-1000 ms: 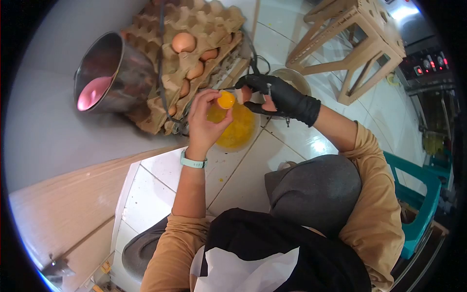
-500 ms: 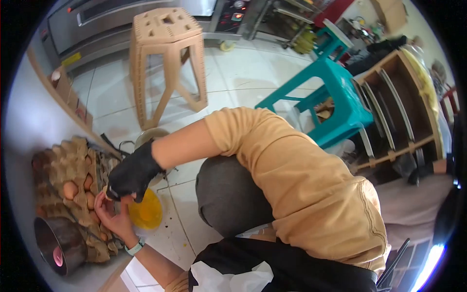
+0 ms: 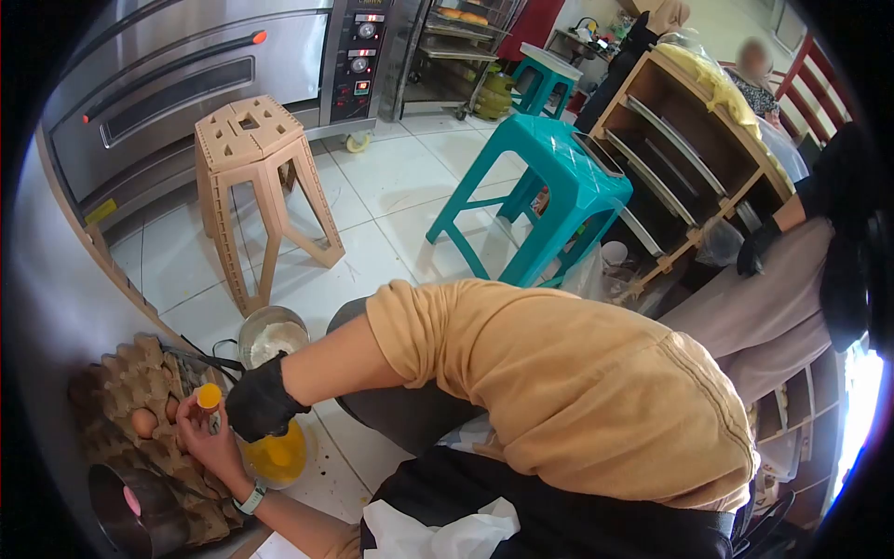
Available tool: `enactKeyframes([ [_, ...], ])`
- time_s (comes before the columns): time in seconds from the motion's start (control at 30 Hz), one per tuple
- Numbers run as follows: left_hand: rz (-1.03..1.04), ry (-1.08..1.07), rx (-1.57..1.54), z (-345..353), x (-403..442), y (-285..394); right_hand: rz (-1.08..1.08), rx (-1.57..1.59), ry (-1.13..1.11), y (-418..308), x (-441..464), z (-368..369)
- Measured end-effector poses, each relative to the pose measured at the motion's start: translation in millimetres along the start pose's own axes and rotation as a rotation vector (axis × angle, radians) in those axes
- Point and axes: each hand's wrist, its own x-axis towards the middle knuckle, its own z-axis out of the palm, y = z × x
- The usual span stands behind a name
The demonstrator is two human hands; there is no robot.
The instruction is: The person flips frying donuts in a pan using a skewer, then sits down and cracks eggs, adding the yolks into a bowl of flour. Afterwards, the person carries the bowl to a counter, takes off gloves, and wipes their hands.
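Between its fingertips my bare left hand (image 3: 216, 447) holds an eggshell half (image 3: 209, 398) with an orange yolk in it. My right hand (image 3: 265, 401), in a black glove, is beside it with its fingers curled downward; what they hold, if anything, is hidden. Below the two hands a bowl (image 3: 279, 456) of yellow egg stands on the tiled floor. Just beyond the right hand is a metal bowl (image 3: 272, 337) with white contents. Brown eggs (image 3: 144, 422) sit in a cardboard egg tray (image 3: 130, 387) to the left.
A dark metal pot (image 3: 140, 522) stands by the tray. Ahead are a beige stool (image 3: 251, 149), an oven (image 3: 205, 84) and a teal stool (image 3: 549, 177) with a phone on it. A wooden rack (image 3: 670, 158) and a person (image 3: 792, 279) are at the right; other people are farther back.
The view has swung up and to the right, bringing the oven, rack and people into sight. The yolk in the shell, hidden half a second ago, shows again in my left hand.
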Motion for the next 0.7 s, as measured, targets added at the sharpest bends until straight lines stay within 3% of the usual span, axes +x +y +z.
enactKeyframes([
  [0.07,0.018,0.005,0.019,2.0,3.4,2.8,0.052,0.115,-0.076,20.4,8.0,29.5],
  [0.33,0.013,0.007,0.054,0.7,3.6,10.0,0.309,0.35,-0.449,45.7,6.8,17.8],
  [0.47,0.026,0.011,0.047,-3.1,4.1,2.0,0.246,0.578,-0.393,36.7,4.2,-1.4],
  [0.7,-0.006,0.024,0.061,0.3,5.0,1.5,0.309,0.541,-0.483,44.3,6.7,5.6],
])
